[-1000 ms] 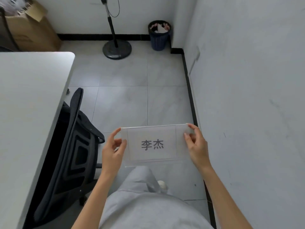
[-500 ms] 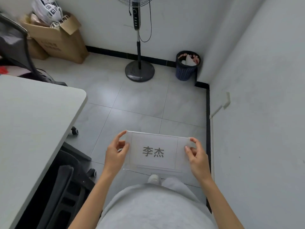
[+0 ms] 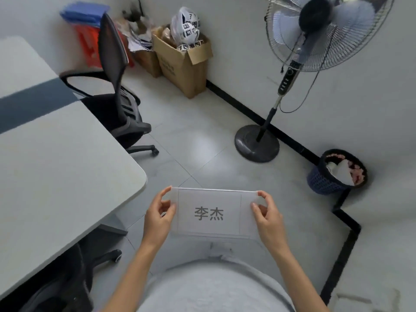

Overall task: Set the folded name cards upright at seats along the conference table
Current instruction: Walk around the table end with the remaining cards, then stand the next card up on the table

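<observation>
Holding a name card [image 3: 209,213] in mid-air at waist height, out in front of a light grey garment, above the tiled floor [image 3: 202,140] and just off the rounded corner of the counter [image 3: 67,176]. Gripping its left end with the left hand [image 3: 158,219], fingers [image 3: 165,192] curled over the top corner and thumb pressing the front face. Pinching its right end with the right hand [image 3: 269,219], thumb on the front and fingers behind the clear edge. Showing two grey printed characters, 李杰, centred on a white paper insert inside a transparent holder (the clear margins extending past the paper on both sides). Facing the camera, text upright, not touching the counter.

Lying to the left, the pale grey counter with a darker band crossing it farther back, and nothing readable on it. Standing under its near edge, a black chair base [image 3: 105,255], mostly hidden.

Sitting farther off at the counter's far side, a black mesh office chair [image 3: 117,86], pushed close to the edge. Standing to the right, a pedestal fan [image 3: 315,37] on a round black base, with a row of buttons on its stem too small to read. Resting beside the wall corner, a dark mesh wastebasket [image 3: 335,174] holding crumpled white and pinkish scraps.

Leaning against the back wall, an open cardboard box [image 3: 182,61] with faint print on its side (illegible), topped by a white bag [image 3: 186,25] patterned with black square marks resembling codes. Stacking behind the chair, something red [image 3: 89,46] under a blue folded item [image 3: 83,14], both blurred.
</observation>
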Demonstrator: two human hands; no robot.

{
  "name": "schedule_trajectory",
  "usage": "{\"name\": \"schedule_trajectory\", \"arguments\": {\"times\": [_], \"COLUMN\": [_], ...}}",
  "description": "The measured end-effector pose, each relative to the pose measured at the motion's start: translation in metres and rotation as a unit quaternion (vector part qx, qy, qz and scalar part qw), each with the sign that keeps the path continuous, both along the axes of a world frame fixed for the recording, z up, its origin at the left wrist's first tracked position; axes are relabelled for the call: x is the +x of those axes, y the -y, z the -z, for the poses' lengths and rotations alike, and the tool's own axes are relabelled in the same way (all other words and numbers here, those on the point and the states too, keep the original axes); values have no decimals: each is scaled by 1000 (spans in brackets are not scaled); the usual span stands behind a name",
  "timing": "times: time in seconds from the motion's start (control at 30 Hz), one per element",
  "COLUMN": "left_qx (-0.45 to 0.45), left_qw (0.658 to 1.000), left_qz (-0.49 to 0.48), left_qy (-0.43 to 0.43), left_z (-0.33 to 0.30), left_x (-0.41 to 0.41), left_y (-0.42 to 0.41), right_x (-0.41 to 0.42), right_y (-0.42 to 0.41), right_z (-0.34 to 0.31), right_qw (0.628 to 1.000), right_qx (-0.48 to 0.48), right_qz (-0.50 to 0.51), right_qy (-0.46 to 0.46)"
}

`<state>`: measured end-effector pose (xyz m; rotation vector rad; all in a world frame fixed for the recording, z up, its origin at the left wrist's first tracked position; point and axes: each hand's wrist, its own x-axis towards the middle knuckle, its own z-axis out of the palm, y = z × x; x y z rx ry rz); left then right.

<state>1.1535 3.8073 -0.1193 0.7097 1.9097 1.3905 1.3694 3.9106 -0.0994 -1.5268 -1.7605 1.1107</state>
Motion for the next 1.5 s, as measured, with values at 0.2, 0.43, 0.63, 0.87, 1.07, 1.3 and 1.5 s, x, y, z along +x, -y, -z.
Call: {"name": "schedule_trajectory", "arguments": {"times": [0.2,0.43,0.63,0.87,1.07,1.3,1.5], "left_qx": [16,22,-1,-39,-61,-101,-136], "left_qw": [977,919,868,788,671,526,521], "left_qz": [-212,-391,-493,-614,-738,-844,-842], "left_qy": [-7,-39,-49,-25,-17,-11,14], "left_z": [-19,-15,-7,3,16,23,18], "left_x": [-45,-129,-196,-240,-260,-276,-271], "left_y": [-43,-57,-50,-33,-43,-81,-100], "right_x": [-103,-260,-389,-534,-634,-698,-722], "right_y": [-120,-178,-189,-168,-134,-116,-117], "right_z": [-19,-7,-3,0,17,29,28], "right_qw": [977,913,835,701,570,423,325], "right_qx": [4,19,40,45,26,30,48], "right_qz": [-214,-406,-549,-711,-818,-904,-942], "right_qy": [2,-10,12,45,70,60,67]}}
